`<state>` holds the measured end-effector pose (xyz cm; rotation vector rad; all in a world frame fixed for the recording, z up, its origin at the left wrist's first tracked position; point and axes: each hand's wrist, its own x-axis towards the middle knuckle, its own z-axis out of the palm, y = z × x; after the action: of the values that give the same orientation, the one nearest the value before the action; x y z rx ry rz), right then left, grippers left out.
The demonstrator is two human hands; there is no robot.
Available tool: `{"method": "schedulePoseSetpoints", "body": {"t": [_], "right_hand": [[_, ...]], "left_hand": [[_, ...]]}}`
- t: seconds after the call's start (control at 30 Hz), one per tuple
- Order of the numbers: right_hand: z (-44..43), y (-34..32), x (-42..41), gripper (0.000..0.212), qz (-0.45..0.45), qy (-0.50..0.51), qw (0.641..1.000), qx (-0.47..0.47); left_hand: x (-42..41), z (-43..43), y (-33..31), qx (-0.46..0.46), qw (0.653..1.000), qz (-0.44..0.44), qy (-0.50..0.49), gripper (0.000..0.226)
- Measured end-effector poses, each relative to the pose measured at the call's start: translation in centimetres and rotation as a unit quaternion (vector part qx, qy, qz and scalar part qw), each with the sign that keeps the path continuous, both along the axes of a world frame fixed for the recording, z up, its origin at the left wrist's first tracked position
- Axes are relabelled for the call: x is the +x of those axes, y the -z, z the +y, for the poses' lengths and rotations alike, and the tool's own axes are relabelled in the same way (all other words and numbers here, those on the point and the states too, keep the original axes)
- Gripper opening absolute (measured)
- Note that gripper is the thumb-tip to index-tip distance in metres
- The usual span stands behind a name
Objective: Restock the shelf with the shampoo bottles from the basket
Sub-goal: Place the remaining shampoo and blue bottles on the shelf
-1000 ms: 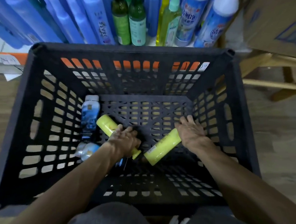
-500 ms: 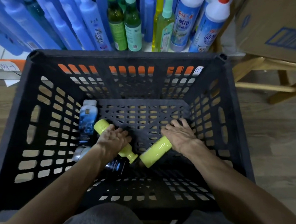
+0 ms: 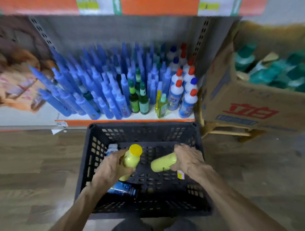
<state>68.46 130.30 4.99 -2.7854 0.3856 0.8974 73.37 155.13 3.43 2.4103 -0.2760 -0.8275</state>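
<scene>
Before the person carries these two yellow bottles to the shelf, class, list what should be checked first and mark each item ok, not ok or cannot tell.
1. Left hand wrapped around the upright yellow bottle: ok.
2. Right hand gripping the tilted yellow bottle: ok.
3. Both bottles raised above the basket rim: cannot tell; the picture is blurred.
4. Caps closed: ok on the upright yellow bottle; the other's cap is hidden, cannot tell.
5. Free space on the shelf for them: cannot tell; only a thin bare strip shows in front of the packed rows.
6. Basket emptied: not ok, blue bottles remain inside.
</scene>
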Motion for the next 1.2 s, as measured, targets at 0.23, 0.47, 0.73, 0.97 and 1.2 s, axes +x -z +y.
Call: {"method": "schedulePoseSetpoints", "body": {"t": [0.23,0.47,0.73,0.97,1.2], "right_hand": [[1.1,-27.0,-1.7,0.062,-0.08,0.106,0.988,0.073],[1.5,-55.8,-1.1,0.052,-0.168,0.163,0.964,0.127],[2.7,-74.8,1.8,0.035,-0.362,0.251,0.851,0.285],[1.9,-80.5,4.4,0.034,-0.443,0.213,0.821,0.291],[-1.6,-84.6,7.8,0.04,-0.453,0.19,0.824,0.284]], "left_hand": [[-0.3,0.5,-26.5,-0.085,0.993,-0.04,-0.077,0.04],[3.0,0.2,-55.1,-0.13,0.984,-0.106,-0.067,0.034],[6.2,0.0,-73.5,-0.187,0.964,-0.171,-0.08,0.054],[8.4,-2.7,-80.1,-0.22,0.951,-0.2,-0.091,0.041],[10.0,-6.5,-84.2,-0.213,0.95,-0.204,-0.104,0.035]]}}
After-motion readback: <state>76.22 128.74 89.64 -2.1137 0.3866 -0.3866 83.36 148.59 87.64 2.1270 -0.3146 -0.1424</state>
